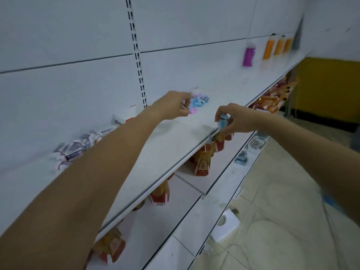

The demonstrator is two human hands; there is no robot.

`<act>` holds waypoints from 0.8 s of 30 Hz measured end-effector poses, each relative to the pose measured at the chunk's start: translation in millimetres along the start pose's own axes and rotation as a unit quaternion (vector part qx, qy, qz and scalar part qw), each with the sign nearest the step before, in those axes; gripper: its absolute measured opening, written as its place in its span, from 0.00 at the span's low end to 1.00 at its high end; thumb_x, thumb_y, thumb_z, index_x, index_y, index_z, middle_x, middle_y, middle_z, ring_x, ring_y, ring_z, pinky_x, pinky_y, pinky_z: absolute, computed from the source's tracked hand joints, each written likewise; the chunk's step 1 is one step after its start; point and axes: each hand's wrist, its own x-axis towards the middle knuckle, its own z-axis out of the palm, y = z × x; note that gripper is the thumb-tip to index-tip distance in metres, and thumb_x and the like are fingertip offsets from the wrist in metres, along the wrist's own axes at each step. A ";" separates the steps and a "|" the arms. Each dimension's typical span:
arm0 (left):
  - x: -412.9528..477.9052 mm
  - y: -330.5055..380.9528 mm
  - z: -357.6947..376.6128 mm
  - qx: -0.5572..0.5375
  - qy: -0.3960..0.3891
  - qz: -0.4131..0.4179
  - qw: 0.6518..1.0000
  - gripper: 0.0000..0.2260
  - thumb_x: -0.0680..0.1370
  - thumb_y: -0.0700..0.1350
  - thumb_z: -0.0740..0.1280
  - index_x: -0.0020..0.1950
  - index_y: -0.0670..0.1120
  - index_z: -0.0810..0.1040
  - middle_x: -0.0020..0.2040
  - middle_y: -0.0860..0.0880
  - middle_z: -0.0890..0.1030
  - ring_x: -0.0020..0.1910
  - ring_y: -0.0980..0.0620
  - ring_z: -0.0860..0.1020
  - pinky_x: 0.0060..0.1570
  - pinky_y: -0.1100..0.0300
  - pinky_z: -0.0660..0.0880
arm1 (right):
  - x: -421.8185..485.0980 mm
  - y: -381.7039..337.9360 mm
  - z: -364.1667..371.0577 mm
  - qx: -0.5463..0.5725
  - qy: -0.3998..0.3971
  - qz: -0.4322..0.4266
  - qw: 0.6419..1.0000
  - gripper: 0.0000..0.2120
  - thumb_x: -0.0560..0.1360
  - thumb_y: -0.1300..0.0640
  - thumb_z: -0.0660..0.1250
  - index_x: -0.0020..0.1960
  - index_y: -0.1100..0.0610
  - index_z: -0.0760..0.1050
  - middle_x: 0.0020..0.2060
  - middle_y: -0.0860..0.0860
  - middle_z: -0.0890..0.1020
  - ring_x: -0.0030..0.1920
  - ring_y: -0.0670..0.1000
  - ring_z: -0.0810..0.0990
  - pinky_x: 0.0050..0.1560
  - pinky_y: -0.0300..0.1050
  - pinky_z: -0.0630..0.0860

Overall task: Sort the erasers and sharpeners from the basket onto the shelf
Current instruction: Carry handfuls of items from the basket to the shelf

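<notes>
While both arms reach over the shelf (pixel 175 145), the left hand (pixel 171 105) has its grip pinched on a small dark piece (pixel 184 107), too blurred to name, just at 9 o'clock of the blue-and-pink sharpeners (pixel 198 100). The right hand (pixel 236 119), grip curled round a blue sharpener (pixel 223 122), hangs at the shelf's front edge. Erasers (pixel 78 147) sit well off at 8 o'clock. Best play, I'd say: set each piece onto its matching pile, no mixing.
</notes>
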 end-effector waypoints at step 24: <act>138.5 -42.8 87.7 0.036 0.050 -0.113 0.992 0.11 0.76 0.39 0.62 0.58 0.41 0.74 0.50 0.42 0.74 0.46 0.47 0.72 0.45 0.60 0.65 | 211.2 95.6 -6.2 0.085 0.032 -0.176 0.980 0.22 0.70 0.59 0.67 0.63 0.58 0.70 0.53 0.50 0.69 0.52 0.47 0.68 0.47 0.32 0.64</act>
